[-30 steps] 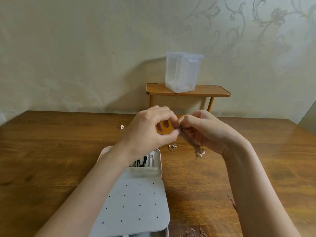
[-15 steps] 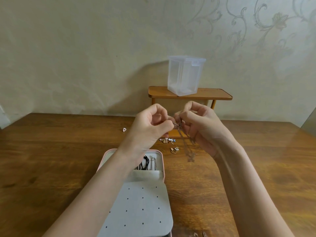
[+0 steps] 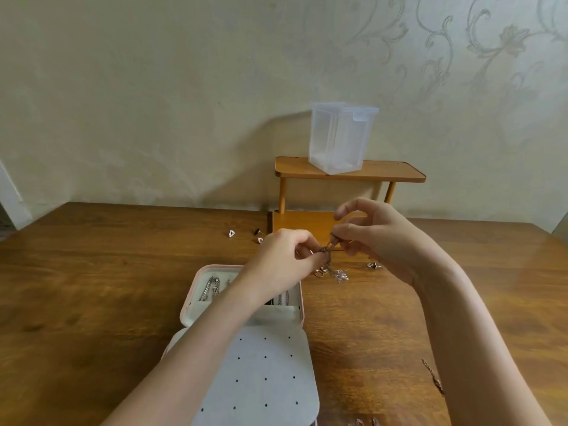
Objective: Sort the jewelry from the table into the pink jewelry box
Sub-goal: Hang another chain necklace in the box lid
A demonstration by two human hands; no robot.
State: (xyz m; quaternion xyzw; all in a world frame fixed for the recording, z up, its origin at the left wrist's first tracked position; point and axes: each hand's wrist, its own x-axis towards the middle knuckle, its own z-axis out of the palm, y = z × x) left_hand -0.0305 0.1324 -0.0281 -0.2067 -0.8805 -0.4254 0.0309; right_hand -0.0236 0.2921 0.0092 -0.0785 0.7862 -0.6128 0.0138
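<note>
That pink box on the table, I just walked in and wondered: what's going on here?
A person is sorting jewelry. Both hands, the left hand and the right hand, pinch a thin chain held above the wooden table. The pink jewelry box lies open below the left forearm, with some chains already inside. Small loose pieces lie on the table just past the box, and more earrings sit farther back.

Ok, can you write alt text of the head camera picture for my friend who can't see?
Two hands, left hand and right hand, pinch a small tangled chain above a wooden table, just beyond an open pink jewelry box.
</note>
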